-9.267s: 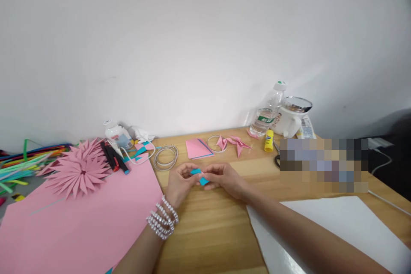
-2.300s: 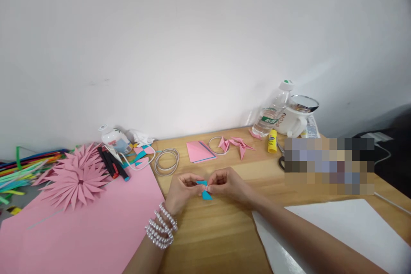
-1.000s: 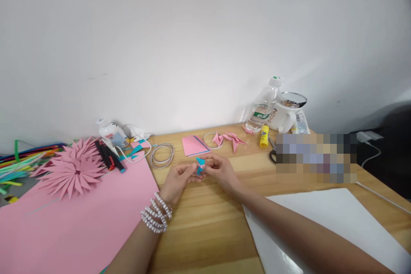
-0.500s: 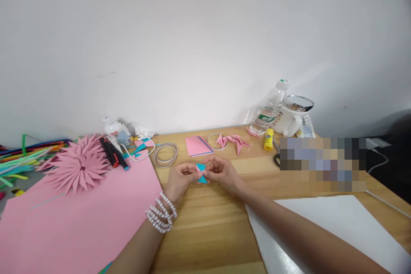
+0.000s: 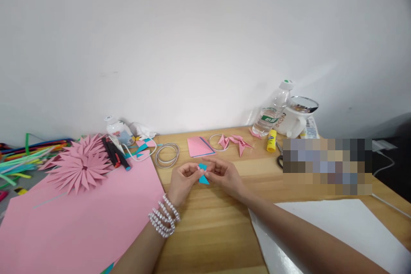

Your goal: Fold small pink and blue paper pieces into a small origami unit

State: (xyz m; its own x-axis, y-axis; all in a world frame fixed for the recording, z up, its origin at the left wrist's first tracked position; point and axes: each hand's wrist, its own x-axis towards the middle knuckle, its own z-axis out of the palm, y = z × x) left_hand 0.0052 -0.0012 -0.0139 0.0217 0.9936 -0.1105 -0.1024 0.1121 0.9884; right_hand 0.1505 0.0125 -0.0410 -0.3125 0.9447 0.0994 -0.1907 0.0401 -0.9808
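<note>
A small folded piece of blue and pink paper point(image 5: 203, 178) is held above the wooden table, pinched from both sides. My left hand point(image 5: 183, 181), with a pearl bracelet point(image 5: 164, 217) on its wrist, grips the paper's left side between thumb and fingers. From the right, my right hand point(image 5: 225, 176) pinches the same paper, its thumb tip close to the other thumb. The fingers cover part of the folds. Just beyond the hands lie a stack of pink paper squares point(image 5: 201, 147) and folded pink paper pieces point(image 5: 240, 144).
A pink paper flower point(image 5: 84, 167) and markers point(image 5: 112, 152) rest on a large pink sheet point(image 5: 96, 222) at left. Along the back stand a water bottle point(image 5: 271, 113), a glue stick point(image 5: 271, 140) and a white mug point(image 5: 290, 125). A white sheet point(image 5: 334, 222) lies at right.
The paper between my fingers has turned slightly, showing more blue and less pink. Both hands stay close together, and the whole view has shifted a little.
</note>
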